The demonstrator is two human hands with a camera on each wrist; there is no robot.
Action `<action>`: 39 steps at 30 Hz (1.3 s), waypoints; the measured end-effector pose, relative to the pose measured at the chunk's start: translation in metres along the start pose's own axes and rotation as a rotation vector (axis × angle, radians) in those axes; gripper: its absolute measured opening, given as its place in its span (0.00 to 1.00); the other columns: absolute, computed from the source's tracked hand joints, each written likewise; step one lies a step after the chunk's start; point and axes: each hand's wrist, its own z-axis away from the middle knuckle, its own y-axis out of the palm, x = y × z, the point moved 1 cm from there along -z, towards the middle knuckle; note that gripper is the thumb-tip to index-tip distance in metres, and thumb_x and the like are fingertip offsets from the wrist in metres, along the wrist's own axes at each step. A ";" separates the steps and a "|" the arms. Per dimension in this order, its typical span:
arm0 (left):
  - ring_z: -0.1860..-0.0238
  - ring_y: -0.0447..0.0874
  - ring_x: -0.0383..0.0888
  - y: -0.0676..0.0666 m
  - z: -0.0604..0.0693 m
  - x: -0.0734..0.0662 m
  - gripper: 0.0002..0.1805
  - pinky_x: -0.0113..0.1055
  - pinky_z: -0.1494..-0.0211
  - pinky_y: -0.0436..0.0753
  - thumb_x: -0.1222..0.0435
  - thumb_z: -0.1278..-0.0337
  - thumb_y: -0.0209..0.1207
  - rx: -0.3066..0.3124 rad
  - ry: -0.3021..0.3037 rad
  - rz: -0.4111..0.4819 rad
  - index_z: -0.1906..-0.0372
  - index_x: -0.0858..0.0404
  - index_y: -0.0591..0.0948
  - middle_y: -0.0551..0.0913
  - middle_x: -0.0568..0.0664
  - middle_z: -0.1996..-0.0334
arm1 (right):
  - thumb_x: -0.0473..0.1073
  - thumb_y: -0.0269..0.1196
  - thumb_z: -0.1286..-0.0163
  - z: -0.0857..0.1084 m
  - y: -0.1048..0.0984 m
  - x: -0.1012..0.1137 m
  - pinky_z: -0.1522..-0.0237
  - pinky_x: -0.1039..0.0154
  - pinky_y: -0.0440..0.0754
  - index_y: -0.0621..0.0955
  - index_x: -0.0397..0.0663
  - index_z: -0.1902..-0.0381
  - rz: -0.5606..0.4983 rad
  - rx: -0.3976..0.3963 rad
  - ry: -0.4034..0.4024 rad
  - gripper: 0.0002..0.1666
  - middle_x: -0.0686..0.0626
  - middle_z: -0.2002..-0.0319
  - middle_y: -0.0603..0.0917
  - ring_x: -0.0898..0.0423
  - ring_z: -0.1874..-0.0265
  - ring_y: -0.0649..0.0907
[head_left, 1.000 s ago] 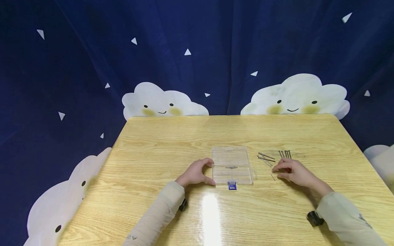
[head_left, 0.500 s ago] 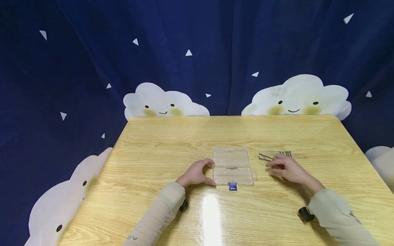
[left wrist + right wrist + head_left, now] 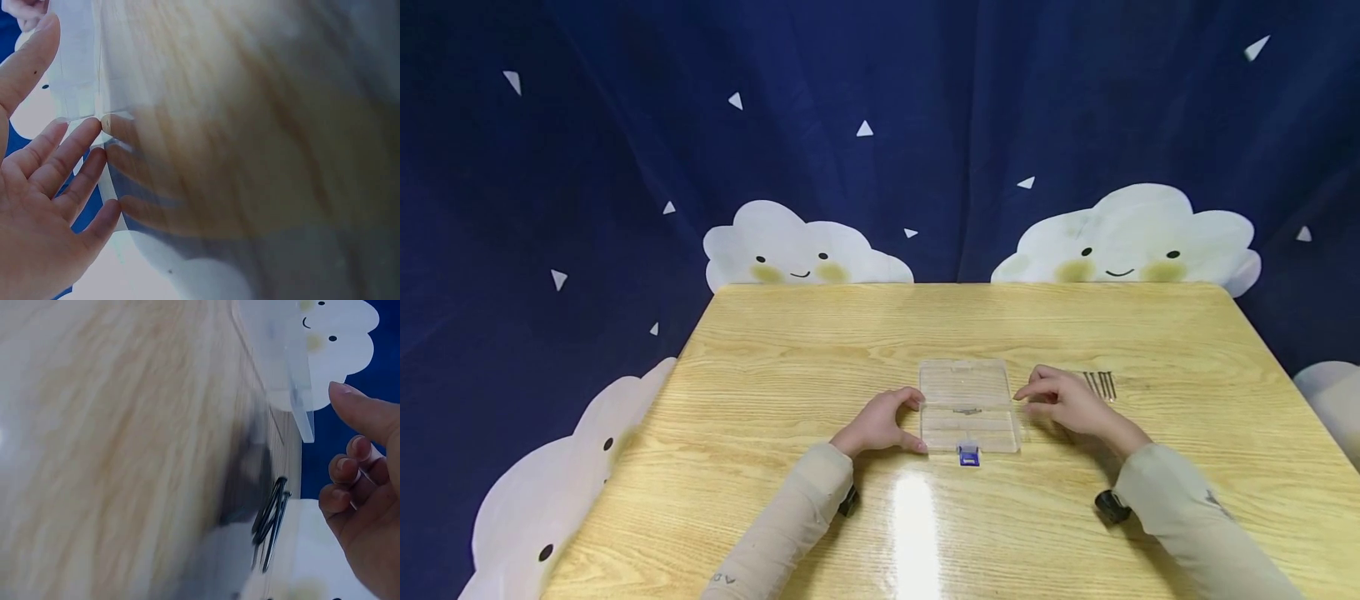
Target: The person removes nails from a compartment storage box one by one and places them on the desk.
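A clear plastic box (image 3: pixel 967 429) lies with its lid (image 3: pixel 964 382) folded back and a blue latch (image 3: pixel 969 456) in front. Several small nails (image 3: pixel 967 411) lie in it. My left hand (image 3: pixel 880 421) touches the box's left side, thumb by the front corner and forefinger by the hinge; its fingers look straight in the left wrist view. My right hand (image 3: pixel 1063 402) hovers just right of the box. In the right wrist view, its thumb stands apart from loosely bent fingers (image 3: pixel 342 469), with nothing visible between them. Dark nails (image 3: pixel 270 522) lie on the table below.
Several dark nails (image 3: pixel 1100 385) lie in a row behind the right hand on the wooden table (image 3: pixel 805 333). A navy curtain (image 3: pixel 865 67) with cloud prints hangs along the table's far edge. Black wrist cameras (image 3: pixel 1112 506) sit under the cuffs.
My right hand has moved left from beside the loose nails to the box's right edge, covering the crossed nails in the head view. The left hand and the box stay in place.
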 end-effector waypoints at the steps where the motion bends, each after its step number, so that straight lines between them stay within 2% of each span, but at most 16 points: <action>1: 0.46 0.71 0.48 0.000 0.000 0.000 0.38 0.42 0.38 0.62 0.57 0.69 0.74 0.000 0.000 0.000 0.46 0.60 0.72 0.79 0.49 0.53 | 0.28 0.66 0.49 -0.003 0.001 0.001 0.80 0.69 0.65 0.84 0.40 0.65 -0.007 0.008 -0.002 0.11 0.60 0.75 0.69 0.66 0.81 0.63; 8: 0.47 0.72 0.48 -0.001 0.000 0.000 0.37 0.41 0.39 0.63 0.56 0.69 0.74 0.001 0.005 -0.027 0.47 0.60 0.72 0.79 0.49 0.53 | 0.27 0.66 0.50 -0.028 0.008 0.005 0.80 0.69 0.65 0.83 0.36 0.65 -0.080 0.128 -0.040 0.12 0.58 0.78 0.68 0.66 0.82 0.62; 14: 0.48 0.72 0.47 0.000 0.000 -0.001 0.37 0.40 0.39 0.64 0.56 0.68 0.74 0.005 0.015 -0.035 0.47 0.61 0.72 0.79 0.49 0.53 | 0.29 0.67 0.49 -0.049 0.015 0.008 0.78 0.69 0.65 0.84 0.37 0.63 -0.139 0.242 -0.019 0.12 0.56 0.78 0.68 0.65 0.81 0.62; 22: 0.48 0.72 0.46 0.001 -0.001 -0.001 0.37 0.40 0.40 0.64 0.56 0.69 0.74 0.006 0.010 -0.039 0.47 0.60 0.72 0.79 0.48 0.54 | 0.30 0.67 0.48 -0.062 0.029 0.006 0.77 0.69 0.66 0.84 0.37 0.63 -0.193 0.306 -0.039 0.12 0.49 0.77 0.70 0.64 0.81 0.63; 30: 0.48 0.73 0.46 0.001 -0.003 0.000 0.38 0.39 0.40 0.64 0.56 0.70 0.74 0.005 0.002 -0.022 0.47 0.60 0.72 0.79 0.49 0.54 | 0.33 0.69 0.50 -0.070 0.038 0.007 0.71 0.68 0.63 0.85 0.39 0.64 -0.197 0.342 -0.053 0.12 0.53 0.75 0.61 0.59 0.75 0.62; 39: 0.47 0.72 0.46 0.001 -0.003 0.001 0.37 0.40 0.39 0.64 0.56 0.69 0.74 0.011 -0.013 -0.028 0.46 0.59 0.72 0.79 0.49 0.53 | 0.33 0.69 0.51 -0.084 0.048 0.009 0.71 0.69 0.64 0.86 0.43 0.65 -0.211 0.430 -0.059 0.11 0.53 0.73 0.63 0.60 0.76 0.63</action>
